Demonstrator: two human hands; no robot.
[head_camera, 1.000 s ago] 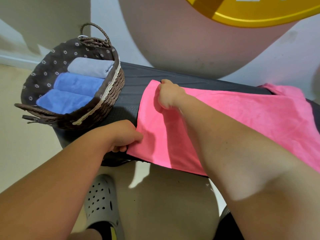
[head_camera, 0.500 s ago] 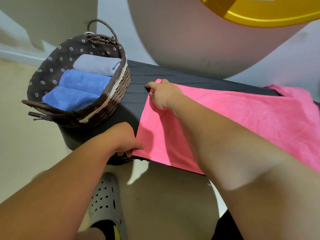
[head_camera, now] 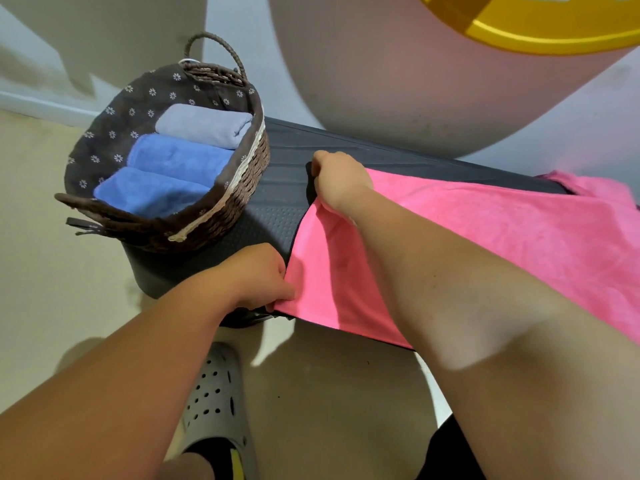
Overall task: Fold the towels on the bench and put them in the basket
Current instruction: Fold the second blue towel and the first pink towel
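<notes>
Since a second ago my right grip [head_camera: 341, 181] has gone from lying on top of the pink towel [head_camera: 485, 237] to curling its fingers round the far left corner. My left grip [head_camera: 258, 275] has stayed at the near left corner. My view has swung a little, so the basket [head_camera: 221, 216] sits further right in the picture than before.

Right now the left grip pinches the near corner, with the thumb on top of the cloth and the other fingers tucked under it. The right grip is closed on the far corner, and the towel's left edge rises slightly towards it. I cannot see its fingertips from here.

The pink towel lies spread along the dark desk [head_camera: 277, 209], and its near edge hangs just over the front. At the far right a further bit of pink cloth [head_camera: 588, 185] shows. I cannot tell whether it belongs to the same towel.

The wicker basket stands on the left end of the desk, near the towel's left edge but apart from it. Inside, side by side, lie a folded grey towel [head_camera: 204, 124] at the back and two folded blue towels [head_camera: 176, 155] in front of it.

Below the desk, on the beige floor [head_camera: 52, 271], I see a grey perforated shoe [head_camera: 214, 393]. Behind the desk stands a large pale round tub [head_camera: 398, 81] with a yellow rim [head_camera: 519, 32].
</notes>
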